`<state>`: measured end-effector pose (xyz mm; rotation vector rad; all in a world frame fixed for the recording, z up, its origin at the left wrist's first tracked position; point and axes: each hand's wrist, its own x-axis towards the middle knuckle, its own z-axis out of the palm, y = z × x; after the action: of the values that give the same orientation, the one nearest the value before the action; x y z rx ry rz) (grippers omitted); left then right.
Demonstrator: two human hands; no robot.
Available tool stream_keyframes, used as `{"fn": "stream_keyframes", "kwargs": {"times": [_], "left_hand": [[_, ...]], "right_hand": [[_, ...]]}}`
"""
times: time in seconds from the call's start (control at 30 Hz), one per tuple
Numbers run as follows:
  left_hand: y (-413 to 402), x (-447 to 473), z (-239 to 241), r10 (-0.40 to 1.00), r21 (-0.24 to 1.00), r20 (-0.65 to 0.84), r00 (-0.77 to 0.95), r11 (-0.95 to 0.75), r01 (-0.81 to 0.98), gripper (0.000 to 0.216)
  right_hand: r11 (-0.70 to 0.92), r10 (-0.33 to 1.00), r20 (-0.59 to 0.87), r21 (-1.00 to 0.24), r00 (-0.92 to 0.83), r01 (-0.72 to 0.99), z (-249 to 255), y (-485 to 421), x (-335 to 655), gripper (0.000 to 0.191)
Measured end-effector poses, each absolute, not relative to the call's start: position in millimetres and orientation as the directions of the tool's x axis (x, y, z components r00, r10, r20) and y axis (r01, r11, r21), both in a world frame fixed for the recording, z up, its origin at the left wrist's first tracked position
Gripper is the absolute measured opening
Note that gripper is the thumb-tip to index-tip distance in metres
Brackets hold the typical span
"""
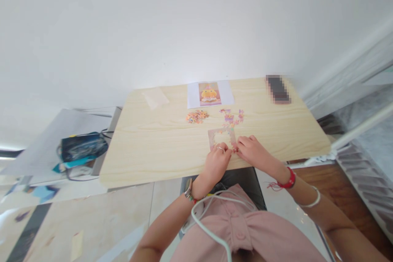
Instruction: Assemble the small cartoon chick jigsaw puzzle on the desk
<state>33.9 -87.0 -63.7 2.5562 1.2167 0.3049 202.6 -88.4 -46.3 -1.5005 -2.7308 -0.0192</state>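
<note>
A partly joined jigsaw puzzle (211, 136) lies near the table's front edge as a hollow pinkish border. At its lower right corner both my hands meet, with small reddish puzzle pieces (235, 150) between the fingertips. My left hand (217, 160), a ring on one finger, has its fingers curled over the bottom edge and covers part of it. My right hand (254, 152) grips with bent fingers at the right side. Beyond them are a heap of loose orange puzzle pieces (197, 116) and a scattered group of purple puzzle pieces (229, 117).
A printed picture of a yellow character (209, 94) lies on white paper at the back, against the wall. A pale sheet (155, 98) is at back left, a dark phone-like object (278, 89) at back right. A bag (82, 147) sits left of the table (138, 143). A white cable (211, 229) crosses my lap.
</note>
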Motion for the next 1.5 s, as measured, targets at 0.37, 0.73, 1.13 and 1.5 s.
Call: {"fn": "stream_keyframes", "kwargs": {"times": [0.37,0.73,1.13,1.5], "left_hand": [[-93,36,-70,0.736,0.290,0.048,0.675,-0.657,0.696,0.038],[-93,36,-68,0.729,0.237,0.033,0.684,-0.671,0.703,0.036],[-91,38,-66,0.748,0.268,0.021,0.663,-0.643,0.717,0.030],[-77,39,-57,0.744,0.238,0.040,0.667,-0.655,0.717,0.028]], "right_hand": [[0.526,0.851,0.025,-0.029,-0.525,0.850,-46,-87,203,0.015],[0.507,0.861,0.091,-0.076,-0.500,0.859,-52,-91,207,0.016],[0.511,0.846,0.238,-0.109,-0.477,0.853,-67,-102,208,0.020],[0.492,0.859,0.246,-0.152,-0.450,0.857,-70,-101,208,0.020]]}}
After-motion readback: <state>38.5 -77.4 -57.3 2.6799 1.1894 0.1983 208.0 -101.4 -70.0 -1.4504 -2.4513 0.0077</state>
